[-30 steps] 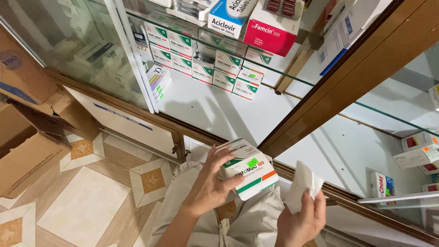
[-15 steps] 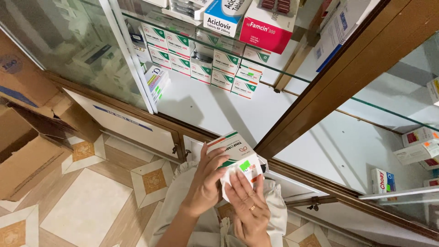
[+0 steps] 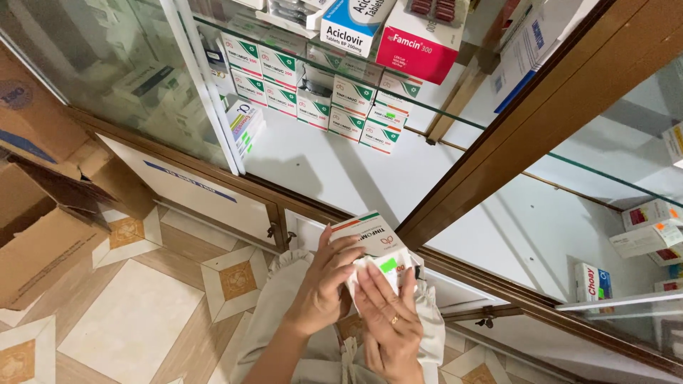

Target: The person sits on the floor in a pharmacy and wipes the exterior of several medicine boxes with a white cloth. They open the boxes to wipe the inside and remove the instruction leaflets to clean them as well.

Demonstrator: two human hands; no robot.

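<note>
A white medicine box (image 3: 371,240) with green and red stripes is in front of me, low in the head view. My left hand (image 3: 324,288) grips its left side. My right hand (image 3: 388,323), with a ring on one finger, presses a white cloth (image 3: 376,272) against the box's lower face. A small green sticker (image 3: 388,266) shows on the box just above my right fingers. Behind the box stands a wood-framed glass cabinet (image 3: 498,149) with its door open.
Rows of matching white, green and red boxes (image 3: 313,92) line the cabinet's white shelf. A glass shelf above carries a blue-white box (image 3: 352,21) and a red box (image 3: 420,43). An open cardboard carton (image 3: 43,227) sits on the tiled floor at left. More boxes (image 3: 644,227) lie at right.
My right hand, which held the white cloth apart at the lower right, has come over to the box and now presses the cloth on it. The box has turned slightly in my left hand.
</note>
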